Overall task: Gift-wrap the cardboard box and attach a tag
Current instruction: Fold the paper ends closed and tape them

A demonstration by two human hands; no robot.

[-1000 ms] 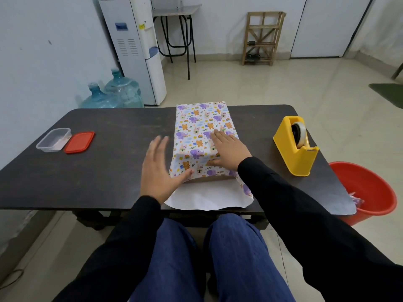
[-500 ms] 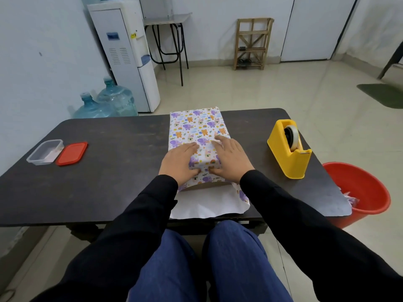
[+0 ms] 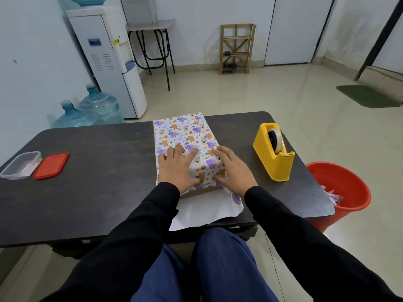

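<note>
**Hands flat on the wrap, near end open**

Left hand [image 3: 176, 168] and right hand [image 3: 233, 171] both lie spread on the wrapping paper [image 3: 185, 136], fingers straight, pressing it onto the top of the cardboard box [image 3: 202, 191]. Neither hand grips anything. The box sits mid-tabletop [image 3: 104, 171], directly before the person. Its near end shows bare brown card, and a loose white flap [image 3: 200, 210] of paper trails from it over the table edge.

I judge the step to be holding the overlap down along the top. The next move seems to call for one hand to keep pressing while the other fetches tape, then folds the near flap.

A yellow tape dispenser [image 3: 273, 153] stands right of the box, within reach. Well left of the box are a clear container [image 3: 20, 164] and its red lid [image 3: 51, 165]. A red bucket [image 3: 340, 186] stands on the floor, further right. Nothing blocks the reach.
</note>
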